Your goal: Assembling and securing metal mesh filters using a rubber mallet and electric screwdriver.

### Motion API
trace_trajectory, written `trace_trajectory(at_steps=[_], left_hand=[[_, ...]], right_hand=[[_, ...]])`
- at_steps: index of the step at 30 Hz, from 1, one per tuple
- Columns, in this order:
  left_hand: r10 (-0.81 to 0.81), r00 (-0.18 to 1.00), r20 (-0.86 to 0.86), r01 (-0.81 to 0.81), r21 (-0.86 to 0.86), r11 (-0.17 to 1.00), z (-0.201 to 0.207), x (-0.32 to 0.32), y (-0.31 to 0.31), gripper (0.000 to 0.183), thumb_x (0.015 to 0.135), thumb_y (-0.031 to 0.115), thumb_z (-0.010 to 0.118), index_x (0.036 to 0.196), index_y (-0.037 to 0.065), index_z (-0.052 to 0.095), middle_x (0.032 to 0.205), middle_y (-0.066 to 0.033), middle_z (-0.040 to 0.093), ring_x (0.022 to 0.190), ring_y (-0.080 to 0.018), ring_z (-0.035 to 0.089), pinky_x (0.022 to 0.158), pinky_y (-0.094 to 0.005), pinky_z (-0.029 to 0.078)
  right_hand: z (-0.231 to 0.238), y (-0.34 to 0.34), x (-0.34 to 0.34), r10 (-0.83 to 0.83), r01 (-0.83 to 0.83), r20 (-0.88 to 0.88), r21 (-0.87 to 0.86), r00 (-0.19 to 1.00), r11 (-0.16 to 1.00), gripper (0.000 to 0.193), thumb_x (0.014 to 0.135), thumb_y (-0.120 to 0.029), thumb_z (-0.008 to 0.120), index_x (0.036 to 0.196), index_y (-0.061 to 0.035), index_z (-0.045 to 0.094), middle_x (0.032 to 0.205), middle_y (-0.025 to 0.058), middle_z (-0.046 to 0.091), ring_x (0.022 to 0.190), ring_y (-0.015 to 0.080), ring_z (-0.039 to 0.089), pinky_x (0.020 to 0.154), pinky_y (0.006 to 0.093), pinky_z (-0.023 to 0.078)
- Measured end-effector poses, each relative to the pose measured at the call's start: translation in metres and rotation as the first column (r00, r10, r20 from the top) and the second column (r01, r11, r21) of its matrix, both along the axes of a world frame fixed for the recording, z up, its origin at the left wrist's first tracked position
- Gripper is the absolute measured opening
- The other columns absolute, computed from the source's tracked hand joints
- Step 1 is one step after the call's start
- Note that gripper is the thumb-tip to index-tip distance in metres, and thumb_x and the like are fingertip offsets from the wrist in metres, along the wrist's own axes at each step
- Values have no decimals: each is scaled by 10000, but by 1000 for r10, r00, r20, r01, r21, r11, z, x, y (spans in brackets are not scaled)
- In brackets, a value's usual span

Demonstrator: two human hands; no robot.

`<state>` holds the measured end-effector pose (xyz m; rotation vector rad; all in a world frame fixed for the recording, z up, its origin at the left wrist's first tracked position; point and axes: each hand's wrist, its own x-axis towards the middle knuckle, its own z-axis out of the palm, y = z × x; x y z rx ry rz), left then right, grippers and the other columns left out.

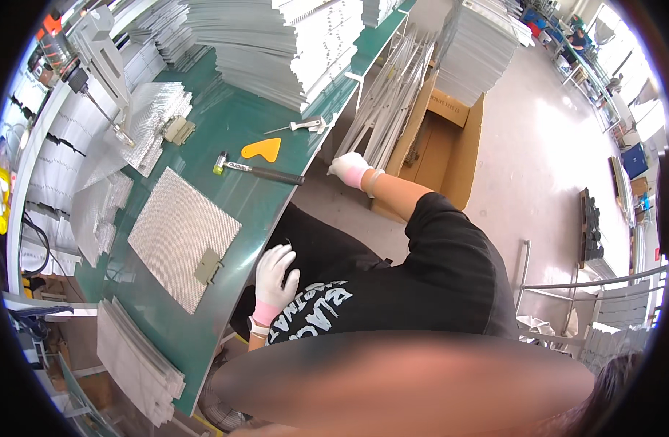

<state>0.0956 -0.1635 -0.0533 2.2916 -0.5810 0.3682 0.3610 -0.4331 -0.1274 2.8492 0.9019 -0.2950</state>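
Note:
My left hand (275,284), in a white glove with a pink cuff, is at the table's near edge, its fingers apart and holding nothing. Close to it on the green table (225,191) lies a silvery mesh filter panel (181,237) with a small grey-green block (208,266) on its corner. My right hand (350,170), gloved the same way, reaches past the table edge to the near ends of long thin metal strips (393,98). Its fingers are curled; whatever they may hold is hidden.
A hammer (265,173), a yellow scraper (262,150) and a white-handled tool (302,126) lie on the table. Tall stacks of pale panels (276,51) stand behind. An open cardboard box (462,153) is beside the strips. A power driver (58,51) hangs at the upper left.

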Motion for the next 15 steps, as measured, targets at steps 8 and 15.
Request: trace_trajectory(at_steps=[8,15], left_hand=[[15,821,-570,-291,-396,871,-59,1,-10,227,945,141,605,1095,-19,664,1159,-151,668,1093,-251,637,972,-354,475],[27,864,-503,-310,-489,816,-71,34,-46,342,978,256,565,1160,-33,583,1119,-157,639,1015,-227,633,906,-369,495]], right_hand=[[88,47,-82,535,-601,281,461,797,653,70,784,-159,621,827,-124,665,814,79,637,792,301,678,689,433,553],[105,110,-165,590,-706,403,520,700,482,65,727,-184,655,775,-141,649,737,52,587,721,283,657,637,414,534]])
